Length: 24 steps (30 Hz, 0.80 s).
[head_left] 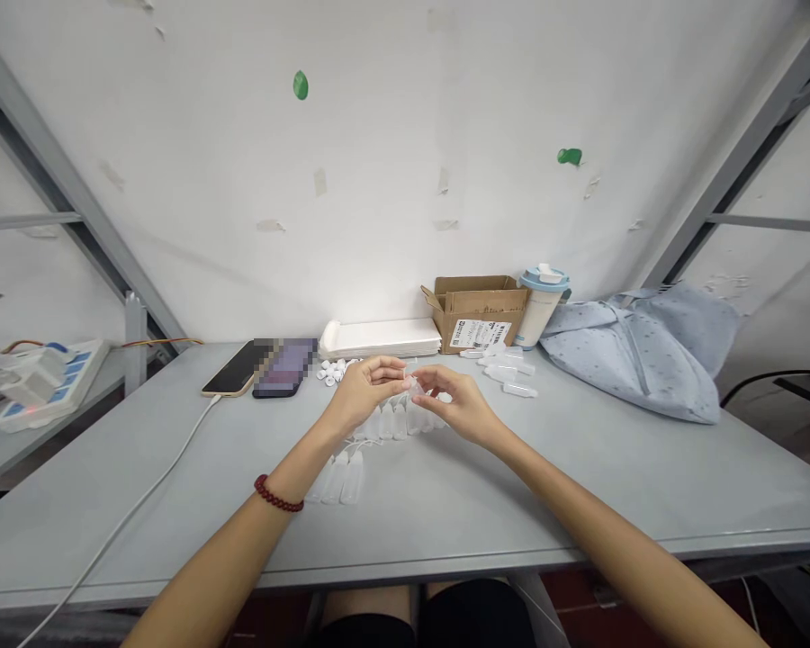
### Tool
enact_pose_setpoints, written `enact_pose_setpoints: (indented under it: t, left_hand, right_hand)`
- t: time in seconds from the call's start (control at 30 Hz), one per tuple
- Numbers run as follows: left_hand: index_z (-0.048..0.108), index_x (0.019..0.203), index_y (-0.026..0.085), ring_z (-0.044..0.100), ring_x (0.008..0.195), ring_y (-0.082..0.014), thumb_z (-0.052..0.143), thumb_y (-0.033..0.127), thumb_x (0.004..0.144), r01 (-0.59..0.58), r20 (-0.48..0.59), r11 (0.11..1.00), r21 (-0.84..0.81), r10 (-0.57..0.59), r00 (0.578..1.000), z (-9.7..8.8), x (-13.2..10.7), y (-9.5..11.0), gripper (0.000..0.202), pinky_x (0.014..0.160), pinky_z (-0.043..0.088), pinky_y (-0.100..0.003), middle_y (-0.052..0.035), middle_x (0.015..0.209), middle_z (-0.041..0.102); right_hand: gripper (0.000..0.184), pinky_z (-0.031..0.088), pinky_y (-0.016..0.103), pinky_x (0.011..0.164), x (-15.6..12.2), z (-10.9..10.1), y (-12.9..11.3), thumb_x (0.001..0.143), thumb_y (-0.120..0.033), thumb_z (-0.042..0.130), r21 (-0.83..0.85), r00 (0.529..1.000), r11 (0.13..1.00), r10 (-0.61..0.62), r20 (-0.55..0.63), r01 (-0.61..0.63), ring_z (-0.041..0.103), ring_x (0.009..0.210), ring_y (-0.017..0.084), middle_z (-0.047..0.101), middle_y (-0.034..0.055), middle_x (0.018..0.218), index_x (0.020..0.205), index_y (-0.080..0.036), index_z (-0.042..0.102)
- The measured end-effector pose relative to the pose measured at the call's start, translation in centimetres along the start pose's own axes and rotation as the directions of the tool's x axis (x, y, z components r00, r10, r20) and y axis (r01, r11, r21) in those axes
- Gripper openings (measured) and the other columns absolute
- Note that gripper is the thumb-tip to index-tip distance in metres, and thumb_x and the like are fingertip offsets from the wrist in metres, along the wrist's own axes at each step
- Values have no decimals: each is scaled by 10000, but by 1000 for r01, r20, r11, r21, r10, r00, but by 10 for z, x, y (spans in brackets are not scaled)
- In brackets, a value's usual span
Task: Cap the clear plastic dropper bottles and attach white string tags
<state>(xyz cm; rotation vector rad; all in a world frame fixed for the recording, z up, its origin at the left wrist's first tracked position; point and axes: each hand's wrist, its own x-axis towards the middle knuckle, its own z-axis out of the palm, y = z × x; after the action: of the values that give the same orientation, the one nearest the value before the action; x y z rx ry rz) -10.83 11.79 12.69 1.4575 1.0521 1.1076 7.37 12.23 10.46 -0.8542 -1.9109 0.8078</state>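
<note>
My left hand [366,392] and my right hand [460,407] meet above the middle of the table. Between their fingertips is a small translucent plastic bottle [414,387], partly hidden by the fingers. Below the hands stands a row of similar translucent bottles [398,423], some covered by my right hand. Closer to me, several capped bottles [352,477] with thin white tips or cords sit beside my left wrist. A pile of small white caps [330,371] lies just behind my left hand. More bottles [506,367] lie on their sides beyond my right hand.
At the back are a white flat stack [384,337], an open cardboard box [479,315] and a lidded cup [540,306]. Two phones [229,369] lie left, one with a white cable [168,472]. A blue cloth [634,351] lies right. A power strip [58,382] is far left.
</note>
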Motion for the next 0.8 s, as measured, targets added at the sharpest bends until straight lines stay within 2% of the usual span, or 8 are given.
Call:
enact_pose_setpoints:
  t: [0.23, 0.37, 0.5, 0.57, 0.63, 0.7, 0.8]
  left_hand:
    - [591, 940, 155, 627, 874, -185, 740, 290, 647, -26, -2, 998, -55, 26, 1000, 0, 1, -1, 355, 834, 478, -346, -43, 862, 681]
    - [585, 921, 150, 625, 883, -182, 732, 274, 646, -36, -19, 998, -42, 35, 999, 1, 2, -1, 336, 835, 481, -344, -47, 885, 673]
    - [580, 897, 136, 623, 883, -182, 706, 260, 664, -74, -20, 997, 36, 75, 997, 2, 2, -1, 293, 821, 494, -339, -62, 909, 656]
    - [580, 879, 139, 626, 858, -179, 675, 258, 695, -117, -41, 981, 154, 125, 991, 3, 0, 0, 239, 798, 501, -336, -64, 904, 649]
    - [580, 872, 151, 623, 811, -170, 636, 241, 729, -184, -73, 921, 343, 221, 973, 6, -3, 1, 178, 767, 504, -333, -58, 899, 645]
    - [581, 891, 165, 608, 776, -162, 601, 203, 753, -276, -53, 805, 525, 354, 934, 8, -6, 1, 144, 734, 500, -328, -51, 907, 639]
    - [584, 944, 176, 581, 850, -178, 549, 144, 786, -464, 101, 590, 661, 542, 834, 10, -9, -1, 165, 763, 485, -342, -54, 950, 630]
  right_hand:
    - [317, 477, 332, 782, 1, 0, 0, 767, -358, 634, 144, 996, 985, 90, 24, -93, 612, 883, 179, 651, 58, 958, 1030, -190, 578]
    - [339, 485, 336, 777, 1, 0, -1, 780, -348, 619, 247, 987, 957, 140, 77, -155, 625, 844, 175, 649, 54, 920, 1073, -188, 561]
    - [329, 489, 337, 750, 0, 1, -3, 776, -330, 617, 233, 983, 955, 169, 76, -183, 632, 788, 176, 651, 53, 880, 1062, -173, 574]
    - [296, 489, 348, 758, 1, 1, -3, 773, -330, 613, 216, 983, 959, 176, 61, -185, 630, 801, 186, 654, 66, 887, 1012, -156, 597]
    - [277, 489, 358, 768, 1, 2, -2, 765, -327, 615, 196, 983, 963, 180, 37, -184, 627, 816, 194, 658, 76, 893, 973, -145, 610]
    - [272, 492, 362, 760, 1, 3, -1, 755, -327, 622, 174, 982, 966, 191, 9, -189, 625, 811, 199, 660, 75, 883, 954, -142, 614]
    - [271, 493, 356, 751, 2, 3, 0, 749, -341, 627, 179, 979, 964, 202, -13, -197, 626, 808, 201, 661, 69, 886, 939, -148, 622]
